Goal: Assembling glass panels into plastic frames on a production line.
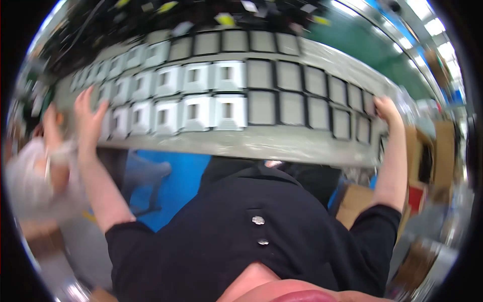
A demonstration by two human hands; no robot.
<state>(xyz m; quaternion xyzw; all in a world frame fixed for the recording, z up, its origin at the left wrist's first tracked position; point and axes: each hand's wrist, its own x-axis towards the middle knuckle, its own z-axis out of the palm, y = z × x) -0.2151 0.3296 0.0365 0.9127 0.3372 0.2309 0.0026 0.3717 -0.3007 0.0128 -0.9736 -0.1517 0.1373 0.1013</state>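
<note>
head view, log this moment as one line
left hand: flat on tray's left end | right hand: gripping right end | tray: long grey, grid of square pockets | white square parts: left pockets

Packed tray (pixel 282 143) blocks between both hands.

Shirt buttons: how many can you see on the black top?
2, both on the chest of the black top: one silver button higher up, the second button just below it. More may be hidden lower down, past the picture's edge.
</note>
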